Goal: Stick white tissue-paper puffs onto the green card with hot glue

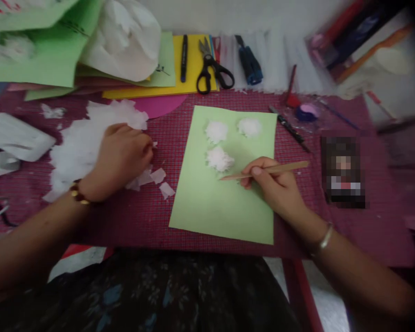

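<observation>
A light green sheet [221, 207] lies on the table, bearing three fluffy white tufts, one of them [220, 159] near its middle. My right hand [271, 182] is over the sheet's right side, closed on a thin wooden stick [290, 167] whose pointed end is just below that tuft. My left hand [124, 150] rests at the right side of a pile of white tissue pieces [74, 147], its fingers curled together; a tiny white bit shows at the fingertips, too small to make out. Loose tissue squares [166, 190] lie between the left hand and the sheet.
Black scissors [212, 69], a black marker [184, 57] and a blue-black cutter [249, 62] lie along the back. A pen [292, 131] and a pixelated dark item [344, 170] are at the right. White objects [19, 136] sit at the left.
</observation>
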A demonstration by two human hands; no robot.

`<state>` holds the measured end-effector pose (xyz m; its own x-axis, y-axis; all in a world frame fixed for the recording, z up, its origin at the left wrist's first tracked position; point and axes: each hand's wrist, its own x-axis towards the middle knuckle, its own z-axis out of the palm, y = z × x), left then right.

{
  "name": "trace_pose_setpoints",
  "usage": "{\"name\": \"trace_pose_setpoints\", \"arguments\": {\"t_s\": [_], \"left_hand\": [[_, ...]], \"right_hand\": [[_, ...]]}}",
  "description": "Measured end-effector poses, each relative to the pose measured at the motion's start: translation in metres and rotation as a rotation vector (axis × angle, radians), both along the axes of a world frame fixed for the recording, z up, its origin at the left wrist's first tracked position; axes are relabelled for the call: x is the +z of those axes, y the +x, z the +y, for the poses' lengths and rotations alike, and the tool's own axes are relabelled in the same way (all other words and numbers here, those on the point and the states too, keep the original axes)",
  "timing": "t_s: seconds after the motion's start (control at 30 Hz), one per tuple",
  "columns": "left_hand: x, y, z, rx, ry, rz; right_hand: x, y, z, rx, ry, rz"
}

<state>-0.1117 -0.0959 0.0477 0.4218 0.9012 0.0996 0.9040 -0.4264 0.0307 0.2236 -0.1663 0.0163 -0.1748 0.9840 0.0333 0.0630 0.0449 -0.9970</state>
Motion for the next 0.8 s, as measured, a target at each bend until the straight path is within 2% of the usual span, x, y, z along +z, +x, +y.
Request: {"name": "trace_pose_setpoints", "arguments": {"t_s": [0.1,0.17,0.23,0.37,0.5,0.57,0.8], "left_hand": [[0.019,0.017,0.002,0.068,-0.097,-0.307],[0.031,0.038,0.001,0.021,-0.291,-0.524],[0.037,0.06,0.0,-0.049,-0.49,-0.7],[0.028,0.087,0.002,-0.13,-0.805,-0.749],[0.011,0.081,0.009,-0.228,-1.016,-0.632],[0.005,0.077,0.011,-0.284,-1.01,-0.552],[-0.015,0.089,0.008,-0.391,-0.643,-0.523]], "right_hand": [[-0.001,-0.001,-0.004,0.076,0.1,-0.078],[-0.001,-0.001,-0.006,0.121,0.169,-0.153],[-0.002,-0.001,-0.007,0.155,0.238,-0.214],[-0.004,-0.001,-0.007,0.158,0.329,-0.27],[-0.007,0.0,-0.007,0.056,0.316,-0.281],[-0.009,0.0,-0.007,0.032,0.297,-0.261],[-0.013,-0.003,-0.005,-0.015,0.206,-0.139]]}}
